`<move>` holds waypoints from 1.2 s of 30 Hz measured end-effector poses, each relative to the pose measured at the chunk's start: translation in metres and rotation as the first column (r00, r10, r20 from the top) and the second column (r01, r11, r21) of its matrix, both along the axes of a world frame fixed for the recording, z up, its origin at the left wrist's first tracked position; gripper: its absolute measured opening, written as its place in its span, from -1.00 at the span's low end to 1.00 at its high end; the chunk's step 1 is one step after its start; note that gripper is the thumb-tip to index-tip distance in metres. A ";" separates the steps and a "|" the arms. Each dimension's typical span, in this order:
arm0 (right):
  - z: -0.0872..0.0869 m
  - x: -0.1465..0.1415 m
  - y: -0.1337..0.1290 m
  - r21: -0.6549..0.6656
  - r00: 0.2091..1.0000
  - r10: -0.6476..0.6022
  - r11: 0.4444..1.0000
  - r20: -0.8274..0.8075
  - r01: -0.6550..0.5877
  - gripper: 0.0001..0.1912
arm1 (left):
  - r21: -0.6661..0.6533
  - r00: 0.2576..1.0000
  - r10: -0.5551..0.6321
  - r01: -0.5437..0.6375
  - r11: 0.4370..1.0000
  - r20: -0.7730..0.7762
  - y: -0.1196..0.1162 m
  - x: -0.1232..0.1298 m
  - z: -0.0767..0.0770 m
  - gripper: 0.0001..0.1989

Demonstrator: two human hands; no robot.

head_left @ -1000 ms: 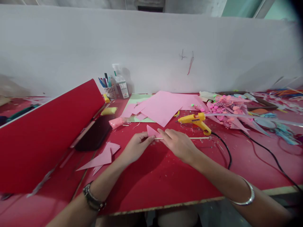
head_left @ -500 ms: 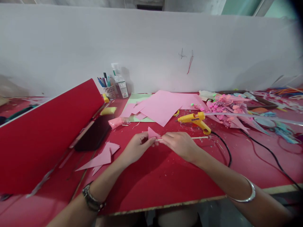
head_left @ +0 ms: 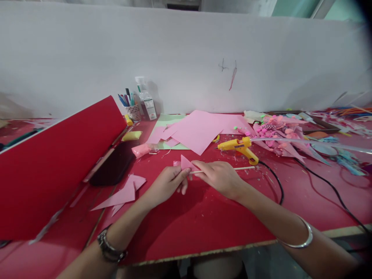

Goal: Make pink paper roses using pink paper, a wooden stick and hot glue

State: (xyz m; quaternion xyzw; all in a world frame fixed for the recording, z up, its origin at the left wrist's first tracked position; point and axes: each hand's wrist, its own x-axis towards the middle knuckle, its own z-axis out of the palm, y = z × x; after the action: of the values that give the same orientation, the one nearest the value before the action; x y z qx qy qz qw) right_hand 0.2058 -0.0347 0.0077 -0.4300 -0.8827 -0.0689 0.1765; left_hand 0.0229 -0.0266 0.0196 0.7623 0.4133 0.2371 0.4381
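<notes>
My left hand [head_left: 169, 182] pinches a small folded pink paper piece [head_left: 186, 163], its pointed tip upward, with the left end of a thin pale stick [head_left: 244, 168] lying against it. From the right, my right hand [head_left: 219, 176] has its fingers closed round the stick beside the paper. The stick's far end sticks out to the right of that hand. Just behind rests a yellow glue gun [head_left: 238, 147]. Large pink sheets [head_left: 203, 130] lie on a light green sheet [head_left: 161, 121] beyond both hands.
At the left stands a red board [head_left: 58, 166], with a black phone-like object [head_left: 113, 166] beside it. Cut pink pieces [head_left: 123, 193] lie near my left forearm. A pen cup [head_left: 133, 112] and bottle [head_left: 148, 106] stand behind. Pink decorations [head_left: 279, 133] and a black cable [head_left: 277, 180] are at right.
Some fingers of my left hand have loosened and now hang below the stick. My right hand's fingers have shifted slightly along the paper's edge. A pink flap shows left of the folded tip.
</notes>
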 end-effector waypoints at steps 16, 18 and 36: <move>0.018 0.010 -0.002 -0.503 0.954 0.143 0.823 -0.263 -0.262 -0.72 | 0.416 0.930 -0.084 0.239 0.877 -0.358 0.001 -0.002 -0.002 -0.64; 0.020 0.012 -0.001 -0.600 0.929 0.157 0.725 -0.334 -0.338 -0.71 | 0.426 0.897 -0.103 0.302 0.853 -0.429 0.002 -0.002 -0.002 -0.63; 0.007 -0.006 -0.006 -0.053 0.992 0.003 0.999 0.130 0.004 -0.59 | 0.229 0.987 0.028 0.009 0.973 -0.157 -0.001 0.000 -0.003 -0.45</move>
State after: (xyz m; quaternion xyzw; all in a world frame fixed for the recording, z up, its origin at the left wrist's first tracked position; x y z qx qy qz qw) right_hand 0.1993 -0.0410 0.0147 -0.4295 -0.8937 -0.0735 0.1074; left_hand 0.0232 -0.0276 0.0170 0.8222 0.4203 0.2238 0.3118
